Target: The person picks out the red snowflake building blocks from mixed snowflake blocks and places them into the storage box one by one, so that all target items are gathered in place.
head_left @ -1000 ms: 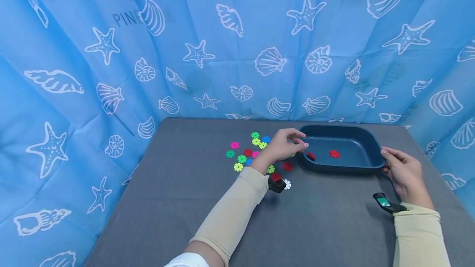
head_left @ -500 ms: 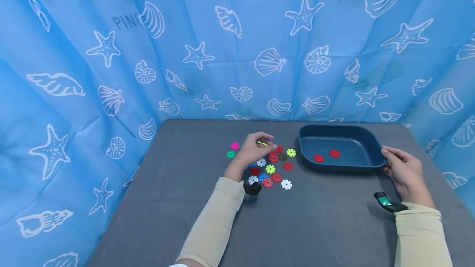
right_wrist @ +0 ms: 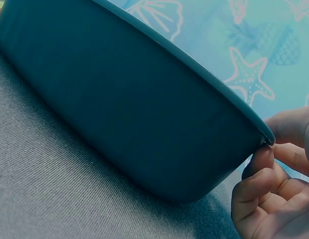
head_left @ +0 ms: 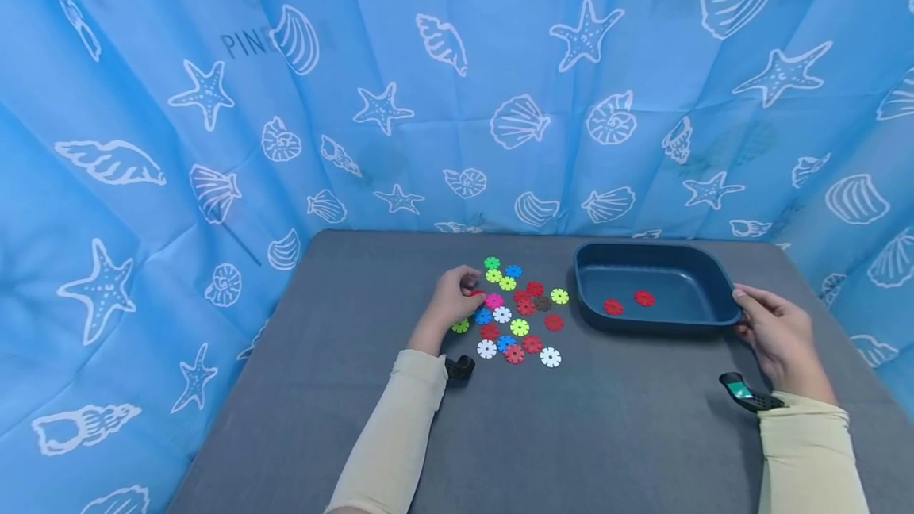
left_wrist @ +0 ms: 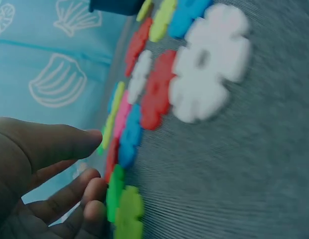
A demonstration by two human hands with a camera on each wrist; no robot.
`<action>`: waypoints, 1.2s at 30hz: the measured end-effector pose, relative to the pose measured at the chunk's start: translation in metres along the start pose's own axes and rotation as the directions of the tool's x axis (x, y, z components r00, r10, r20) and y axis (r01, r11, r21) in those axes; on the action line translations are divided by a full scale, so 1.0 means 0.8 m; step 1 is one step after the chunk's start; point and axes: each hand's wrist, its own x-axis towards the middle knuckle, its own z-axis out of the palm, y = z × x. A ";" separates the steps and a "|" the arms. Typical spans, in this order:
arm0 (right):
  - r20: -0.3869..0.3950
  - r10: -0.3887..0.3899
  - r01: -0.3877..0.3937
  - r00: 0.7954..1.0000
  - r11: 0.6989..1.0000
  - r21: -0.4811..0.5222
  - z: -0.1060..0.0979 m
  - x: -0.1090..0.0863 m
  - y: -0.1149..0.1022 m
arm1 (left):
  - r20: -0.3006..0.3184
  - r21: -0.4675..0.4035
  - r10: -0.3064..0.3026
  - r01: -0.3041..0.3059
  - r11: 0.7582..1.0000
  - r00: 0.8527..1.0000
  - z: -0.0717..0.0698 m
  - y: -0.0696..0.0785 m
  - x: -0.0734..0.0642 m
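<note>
My left hand (head_left: pixel 450 300) reaches in at the left side of a spread of coloured plastic snowflake discs. Its thumb and fingers stand apart around a red snowflake disc (left_wrist: pixel 111 158), which lies just past the fingertips in the left wrist view. Beside that disc are a blue one (left_wrist: pixel 129 142) and a green one (left_wrist: pixel 114 194). At the right, my right hand (head_left: pixel 778 331) pinches the rim at the corner of a dark blue tray (head_left: pixel 657 326), thumb on top and fingers below. Inside the tray lie two red snowflake discs, one left (head_left: pixel 612 307) and one right (head_left: pixel 644 297).
Between the left hand and the tray, more discs lie flat on the grey cloth (head_left: pixel 571 435), among them a white disc (head_left: pixel 551 357), a brown disc (head_left: pixel 543 303) and a yellow disc (head_left: pixel 560 296). A blue shell-patterned curtain (head_left: pixel 457 101) hangs behind the table.
The left hand has moved left from the tray's near-left rim, across the discs to their left side. The red disc it released now lies flat in the tray. The right hand keeps its grip.
</note>
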 end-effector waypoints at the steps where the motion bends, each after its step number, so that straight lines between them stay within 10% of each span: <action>1: -0.001 0.002 -0.002 1.000 1.000 -0.001 0.000 0.000 0.000 | 0.002 0.009 -0.008 0.008 1.000 1.000 0.000 -0.002 -0.001; 36: 0.004 -0.008 0.008 1.000 1.000 0.010 -0.001 0.003 0.003 | -0.048 0.051 -0.022 0.025 0.998 0.999 0.003 0.004 -0.008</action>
